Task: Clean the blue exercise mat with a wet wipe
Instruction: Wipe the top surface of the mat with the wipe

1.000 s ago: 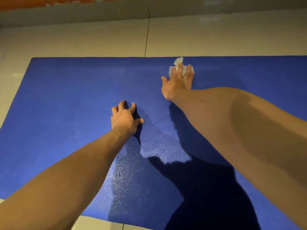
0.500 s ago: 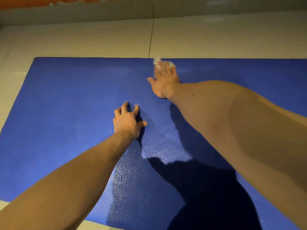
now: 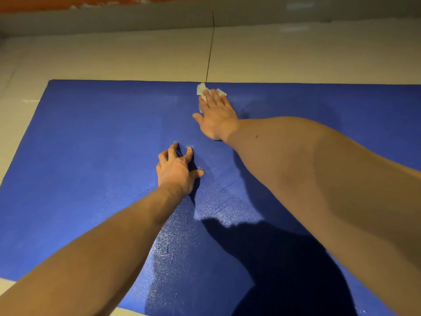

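Head camera, and we're looking down across a pale tiled floor [image 3: 114, 53], one dark grout line [image 3: 210, 46] running away from us to the foot of the far wall. Spread over the floor is the blue exercise mat [image 3: 91, 156], filling most of our view. Its far edge lies straight across the tiles and its left edge slants toward us. A large dark shadow [image 3: 284, 270] falls over the mat's near right part, and beside it we see a glistening patch [image 3: 216, 206] on the surface.

Both our bare forearms reach out over the mat. The right forearm [image 3: 319, 179] comes in from the right side and the left forearm [image 3: 102, 247] from the lower left.

The right hand [image 3: 216, 115] is up near the far edge, palm down. Its fingers [image 3: 219, 99] lie straight and flat, pressing the wet wipe [image 3: 201, 88] onto the mat. They're laid on top of it, not curled round it. The left hand [image 3: 175, 172] sits nearer to us, around the middle of the mat and well apart from the right. It's propped on spread, arched fingers [image 3: 189, 152] with the thumb out to the side, touching the mat and holding nothing.

And the smallest piece, the white wipe, lies crumpled on the mat at its far edge, just below where the grout line meets it. It pokes out ahead of the right fingertips and to their left.
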The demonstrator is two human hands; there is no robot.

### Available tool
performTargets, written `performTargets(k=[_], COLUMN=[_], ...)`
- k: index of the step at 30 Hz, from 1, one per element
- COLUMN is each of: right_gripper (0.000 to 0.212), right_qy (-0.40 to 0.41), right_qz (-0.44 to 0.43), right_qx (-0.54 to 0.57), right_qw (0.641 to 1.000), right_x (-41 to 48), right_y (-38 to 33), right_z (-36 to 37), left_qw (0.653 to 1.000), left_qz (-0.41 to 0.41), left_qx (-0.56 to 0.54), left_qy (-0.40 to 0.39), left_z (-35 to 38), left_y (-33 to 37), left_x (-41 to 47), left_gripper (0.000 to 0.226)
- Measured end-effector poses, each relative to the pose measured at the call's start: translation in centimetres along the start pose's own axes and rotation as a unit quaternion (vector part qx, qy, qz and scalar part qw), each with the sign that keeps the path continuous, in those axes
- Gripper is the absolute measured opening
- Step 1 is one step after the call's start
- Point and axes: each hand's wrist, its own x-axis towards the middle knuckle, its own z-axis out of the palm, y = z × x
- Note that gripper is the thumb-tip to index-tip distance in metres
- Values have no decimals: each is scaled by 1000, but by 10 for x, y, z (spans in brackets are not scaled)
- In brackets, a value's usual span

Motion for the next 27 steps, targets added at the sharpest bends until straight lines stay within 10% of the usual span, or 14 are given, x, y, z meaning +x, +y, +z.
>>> performTargets(k=[10, 20, 27], right_gripper=[83, 82, 81], right_qy=[31, 40, 63], right_qz=[349, 85, 247], right_qx=[108, 2, 18], right_qw=[930, 996, 967], right_x=[-7, -52, -79], right_y=[83, 12, 101], right_z=[-18, 31, 9], left_qw=[1000, 1000, 1000], left_qz=[-1, 0, -1], left_qx=[13, 26, 14], left_qy=[-14, -6, -13], left_z=[-1, 2, 3], left_y=[0, -2, -3], left_x=[-1, 2, 2], left_gripper=[78, 78, 80])
